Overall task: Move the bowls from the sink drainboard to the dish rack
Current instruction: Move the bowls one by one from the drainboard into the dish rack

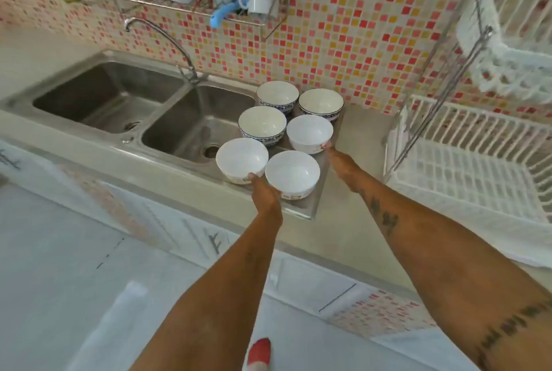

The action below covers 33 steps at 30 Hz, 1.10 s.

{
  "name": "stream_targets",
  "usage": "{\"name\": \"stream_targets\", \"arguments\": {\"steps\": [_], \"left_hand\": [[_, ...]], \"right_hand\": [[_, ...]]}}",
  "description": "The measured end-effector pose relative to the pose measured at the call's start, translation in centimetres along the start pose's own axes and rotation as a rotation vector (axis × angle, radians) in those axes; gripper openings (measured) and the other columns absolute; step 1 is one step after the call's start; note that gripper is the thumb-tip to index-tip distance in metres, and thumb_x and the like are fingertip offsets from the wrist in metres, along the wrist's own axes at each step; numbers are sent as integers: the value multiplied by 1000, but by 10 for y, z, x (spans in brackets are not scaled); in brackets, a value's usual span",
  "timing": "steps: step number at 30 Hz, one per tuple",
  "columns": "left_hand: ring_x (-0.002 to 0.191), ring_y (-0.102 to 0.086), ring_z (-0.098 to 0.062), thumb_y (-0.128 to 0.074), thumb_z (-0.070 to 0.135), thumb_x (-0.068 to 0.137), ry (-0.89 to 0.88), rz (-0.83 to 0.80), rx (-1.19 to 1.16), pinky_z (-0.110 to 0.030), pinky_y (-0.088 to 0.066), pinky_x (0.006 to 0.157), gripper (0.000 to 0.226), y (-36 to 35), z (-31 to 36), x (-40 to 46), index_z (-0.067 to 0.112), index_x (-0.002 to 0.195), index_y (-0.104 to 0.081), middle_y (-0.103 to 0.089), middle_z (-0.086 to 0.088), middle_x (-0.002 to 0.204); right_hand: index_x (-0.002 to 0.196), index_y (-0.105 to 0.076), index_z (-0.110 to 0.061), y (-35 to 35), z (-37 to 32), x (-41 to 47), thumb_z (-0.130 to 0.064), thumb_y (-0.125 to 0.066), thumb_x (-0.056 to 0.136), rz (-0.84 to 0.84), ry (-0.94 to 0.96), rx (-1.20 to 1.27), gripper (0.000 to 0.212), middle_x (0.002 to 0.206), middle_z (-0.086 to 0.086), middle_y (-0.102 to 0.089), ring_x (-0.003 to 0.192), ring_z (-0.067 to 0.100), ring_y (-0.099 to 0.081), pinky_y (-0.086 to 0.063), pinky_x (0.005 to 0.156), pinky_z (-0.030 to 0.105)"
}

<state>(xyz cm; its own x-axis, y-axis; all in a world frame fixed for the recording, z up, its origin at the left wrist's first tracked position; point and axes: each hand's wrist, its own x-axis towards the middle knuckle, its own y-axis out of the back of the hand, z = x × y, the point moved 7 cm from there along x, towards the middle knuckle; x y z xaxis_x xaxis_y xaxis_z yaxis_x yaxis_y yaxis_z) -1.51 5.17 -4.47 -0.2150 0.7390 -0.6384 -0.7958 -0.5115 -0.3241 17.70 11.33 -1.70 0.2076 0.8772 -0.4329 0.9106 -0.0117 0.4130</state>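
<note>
Several bowls stand on the steel drainboard [301, 210] right of the sink. Three at the back and middle left have blue-patterned sides, one of them the blue-rimmed bowl [262, 125]. My left hand [264, 193] lies against the near side of the near-left white bowl [241, 158], squeezed between it and the near-right white bowl [292, 173]; its fingers are hidden under the bowls. My right hand [339, 160] stretches forward, fingertips touching the side of the middle-right white bowl [309, 132]. The white dish rack [466, 179] sits on the counter to the right.
A double steel sink [197, 122] with a curved tap [167, 39] lies left of the bowls. A wall shelf [191, 9] above holds white mugs and a blue tool. Bare counter [358, 137] separates drainboard and rack. A second white rack level [513, 51] hangs above.
</note>
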Motion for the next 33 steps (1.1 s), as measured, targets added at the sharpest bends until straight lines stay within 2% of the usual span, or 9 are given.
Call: {"name": "stream_targets", "arguments": {"steps": [6,9,15,20,24,26,28,31,33], "left_hand": [[120,-53,-28,-38,40,100,-60,-40,-164,-31,-38,91,43,-11,-13,38,14,130,-55,-58,-9,133],[116,-57,-26,-39,41,99,-93,-99,-157,-37,-45,95,34,-19,-16,53,24,124,-56,-61,-6,130],[119,-54,-25,-37,43,100,-70,-159,-84,-35,-46,93,41,-26,-25,61,27,137,-48,-56,-3,133],[127,-50,-27,-35,41,101,-109,-174,-63,-38,-43,103,45,-35,-21,48,27,143,-41,-50,-5,141],[127,-52,-25,-37,40,102,-192,-265,-189,-40,-40,110,36,-75,33,15,27,134,-48,-54,-4,140],[121,-54,-24,-36,45,101,-195,-316,-257,-38,-42,107,32,-108,72,3,31,127,-48,-56,-2,136],[119,-56,-24,-32,49,100,-212,-391,-255,-40,-44,105,41,-147,114,-15,28,132,-46,-57,-2,133],[130,-49,-27,-26,47,100,-178,-519,-249,-44,-39,111,52,-206,165,-55,25,147,-31,-46,-4,147],[130,-50,-30,-23,49,100,-99,-682,-233,-45,-40,111,55,-245,183,-94,24,148,-35,-48,-6,147]], "right_hand": [[141,-47,-13,-24,8,29,-62,-31,95,6,-73,78,69,147,13,-48,133,29,-46,-36,110,40],[136,-54,-12,-37,9,35,-56,-30,98,-1,-87,112,62,139,12,-55,126,29,-52,-40,102,36],[145,-39,-8,-48,15,44,-45,-31,102,76,-122,102,57,148,14,-45,131,30,-46,-37,101,33],[137,-48,-7,-37,-5,40,-40,-34,102,112,-96,139,50,135,16,-55,103,24,-53,-40,84,29],[137,-50,-5,6,-77,26,-24,-35,102,234,88,97,42,139,20,-53,106,23,-52,-41,89,30],[142,-45,-8,40,-130,11,-15,-33,102,302,239,46,42,148,15,-44,124,26,-48,-38,101,33],[146,-40,-11,80,-182,-15,-13,-32,103,380,371,41,44,153,12,-38,137,29,-39,-34,107,36],[141,-46,-10,145,-243,-62,-12,-32,102,500,561,20,41,143,13,-48,128,28,-46,-38,103,35],[139,-49,-9,187,-266,-94,-12,-33,102,592,639,3,40,131,10,-53,115,25,-49,-40,96,33]]}}
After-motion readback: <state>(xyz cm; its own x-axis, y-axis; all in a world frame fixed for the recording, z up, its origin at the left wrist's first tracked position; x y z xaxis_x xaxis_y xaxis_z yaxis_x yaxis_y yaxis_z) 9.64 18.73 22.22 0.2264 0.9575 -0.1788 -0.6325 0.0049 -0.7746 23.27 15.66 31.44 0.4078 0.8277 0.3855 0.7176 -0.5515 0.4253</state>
